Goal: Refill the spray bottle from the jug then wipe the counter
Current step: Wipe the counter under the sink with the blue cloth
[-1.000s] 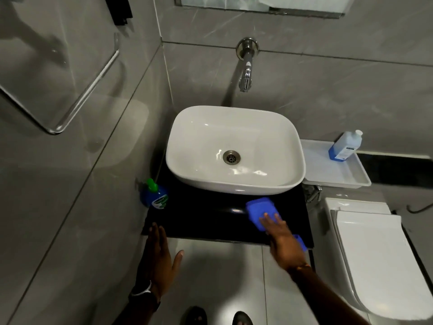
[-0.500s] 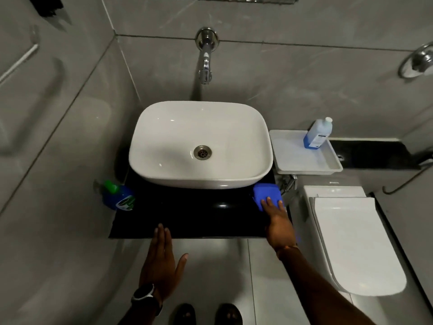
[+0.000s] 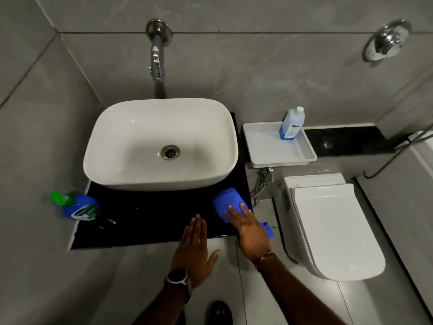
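A white toilet (image 3: pixel 332 231) with its lid down sits on the right. A white sink (image 3: pixel 131 146) sits on a black table (image 3: pixel 152 216) and fills most of the table's back part. A white tray (image 3: pixel 264 146) sits between the sink and the toilet, a bit farther back. The right hand (image 3: pixel 250 231) lies flat with straight fingers and presses down on a blue cloth (image 3: pixel 226 200). The left hand (image 3: pixel 193 249) is flat too, with fingers straight and close together and the thumb out. It holds nothing. Its fingertips reach over the front edge of the table, just beside the right hand, but I cannot tell if they touch it. The cloth is on the front right corner of the table, and one end hangs off the side. A blue bottle (image 3: pixel 79 207) with a green top is at the left edge of the table, near the wall. It looks blurry. A clear jug (image 3: pixel 291 124) with a white cap stands in the far corner of the tray. A shiny tap (image 3: pixel 157 62) sticks out of the wall above the sink. A dark watch (image 3: pixel 177 276) is on the left wrist.
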